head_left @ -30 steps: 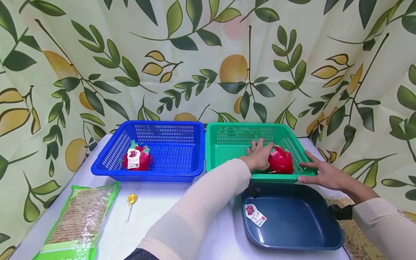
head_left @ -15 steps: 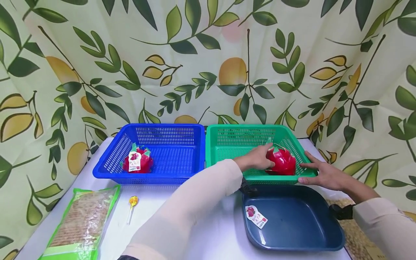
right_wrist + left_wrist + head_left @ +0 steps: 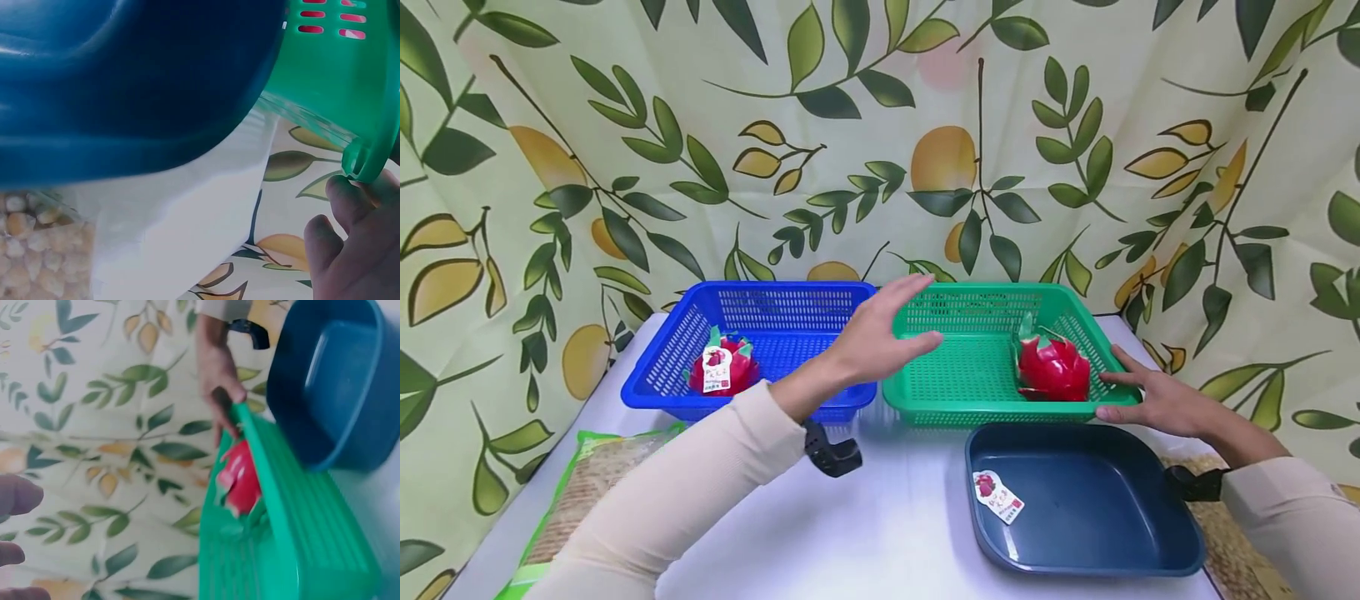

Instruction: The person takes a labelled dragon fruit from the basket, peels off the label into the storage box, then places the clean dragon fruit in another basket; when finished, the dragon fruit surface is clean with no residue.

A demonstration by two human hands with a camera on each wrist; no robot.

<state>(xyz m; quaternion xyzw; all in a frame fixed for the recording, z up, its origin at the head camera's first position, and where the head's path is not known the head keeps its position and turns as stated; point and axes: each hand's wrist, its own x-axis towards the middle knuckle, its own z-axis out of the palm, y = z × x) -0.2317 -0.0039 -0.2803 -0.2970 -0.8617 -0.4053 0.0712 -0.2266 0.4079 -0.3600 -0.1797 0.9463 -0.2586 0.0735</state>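
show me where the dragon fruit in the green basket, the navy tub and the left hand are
Dragon fruit (image 3: 1054,370): head view, on its red skin
Navy tub (image 3: 1086,512): head view, bare inner floor
Left hand (image 3: 877,340): head view, middle of the hand

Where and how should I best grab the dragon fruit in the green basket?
Probably around the rounded red body of the dragon fruit, from above and slightly left: it sits toward the front right corner of the green basket, with open basket floor on its left. I'd avoid squeezing the thin green tips.
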